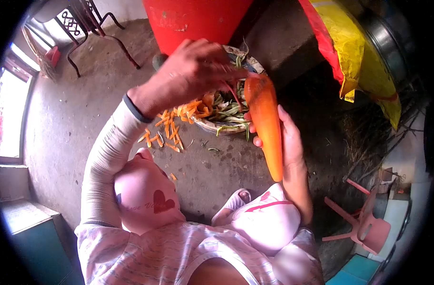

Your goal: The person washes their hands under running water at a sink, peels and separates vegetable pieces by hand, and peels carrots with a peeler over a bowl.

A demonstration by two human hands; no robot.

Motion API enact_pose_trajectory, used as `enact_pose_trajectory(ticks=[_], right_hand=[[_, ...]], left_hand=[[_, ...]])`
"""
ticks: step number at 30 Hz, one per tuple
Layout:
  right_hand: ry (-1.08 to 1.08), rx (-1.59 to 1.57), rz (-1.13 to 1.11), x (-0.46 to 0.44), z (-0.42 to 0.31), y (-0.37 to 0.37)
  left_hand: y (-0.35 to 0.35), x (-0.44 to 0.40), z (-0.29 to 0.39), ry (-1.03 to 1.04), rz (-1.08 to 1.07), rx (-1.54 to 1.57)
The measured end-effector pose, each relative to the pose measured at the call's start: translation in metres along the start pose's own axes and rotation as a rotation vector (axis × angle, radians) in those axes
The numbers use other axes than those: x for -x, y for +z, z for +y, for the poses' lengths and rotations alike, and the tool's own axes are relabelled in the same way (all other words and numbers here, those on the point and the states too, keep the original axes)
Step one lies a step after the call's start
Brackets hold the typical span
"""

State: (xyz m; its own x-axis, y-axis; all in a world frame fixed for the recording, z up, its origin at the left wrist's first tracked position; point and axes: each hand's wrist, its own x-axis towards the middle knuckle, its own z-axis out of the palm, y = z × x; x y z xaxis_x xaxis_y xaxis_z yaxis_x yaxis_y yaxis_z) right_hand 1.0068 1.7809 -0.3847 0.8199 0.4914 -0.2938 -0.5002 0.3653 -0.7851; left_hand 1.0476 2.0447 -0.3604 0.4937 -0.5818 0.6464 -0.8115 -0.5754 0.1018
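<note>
A large, peeled-looking orange carrot (267, 123) lies slanted in my right hand (291, 140), its thick end up and its narrow tip toward me. My left hand (195, 71), blurred, is closed round a thin pink-red tool (235, 95) that looks like a peeler, at the carrot's thick end. The tool's working end is too blurred to make out. Below both hands, a round basin (256, 62) on the floor holds green plant strips (231, 111) and orange peelings (202, 108). More orange peelings (172, 128) lie on the floor left of it.
A red tub (195, 21) stands behind the basin. A yellow and red bag (352, 52) and dry twigs (364, 137) are at the right, with a pink plastic chair (369, 232) lower down. Metal furniture legs (112, 38) and a broom (43, 61) are at the upper left.
</note>
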Motion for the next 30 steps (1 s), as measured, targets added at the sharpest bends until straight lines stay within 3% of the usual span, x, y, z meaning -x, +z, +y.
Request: enact_pose_trajectory(ticks=[3, 4, 7, 8, 9, 11, 15, 21, 25, 30], right_hand=[[0.006, -0.074, 0.022, 0.0, 0.006, 0.0], [0.01, -0.019, -0.066, -0.002, 0.006, -0.004], [0.07, -0.075, -0.033, 0.0, 0.008, -0.005], [0.099, -0.042, -0.013, 0.001, 0.003, -0.002], [0.081, -0.01, -0.008, 0.002, 0.0, 0.003], [0.068, -0.048, -0.08, 0.004, -0.003, 0.006], [0.06, 0.061, 0.062, 0.002, -0.002, 0.007], [0.048, -0.035, 0.05, -0.006, 0.004, 0.003], [0.051, 0.12, 0.076, -0.001, 0.005, 0.0], [0.057, 0.269, 0.019, 0.005, 0.004, 0.004]], left_hand=[[0.003, -0.008, 0.027, 0.116, -0.057, -0.017], [0.006, -0.01, 0.03, 0.142, -0.084, -0.091], [0.01, -0.005, 0.003, 0.137, -0.014, -0.138], [0.005, -0.002, -0.015, 0.085, 0.029, -0.051], [-0.004, -0.001, -0.023, 0.012, -0.005, -0.259], [-0.004, 0.016, -0.051, -0.078, -0.02, -0.299], [-0.006, 0.013, -0.028, -0.138, -0.005, -0.162], [0.002, -0.006, 0.018, 0.078, -0.089, 0.033], [0.001, -0.003, 0.006, 0.168, -0.065, -0.116], [-0.003, 0.019, -0.046, -0.095, -0.099, -0.277]])
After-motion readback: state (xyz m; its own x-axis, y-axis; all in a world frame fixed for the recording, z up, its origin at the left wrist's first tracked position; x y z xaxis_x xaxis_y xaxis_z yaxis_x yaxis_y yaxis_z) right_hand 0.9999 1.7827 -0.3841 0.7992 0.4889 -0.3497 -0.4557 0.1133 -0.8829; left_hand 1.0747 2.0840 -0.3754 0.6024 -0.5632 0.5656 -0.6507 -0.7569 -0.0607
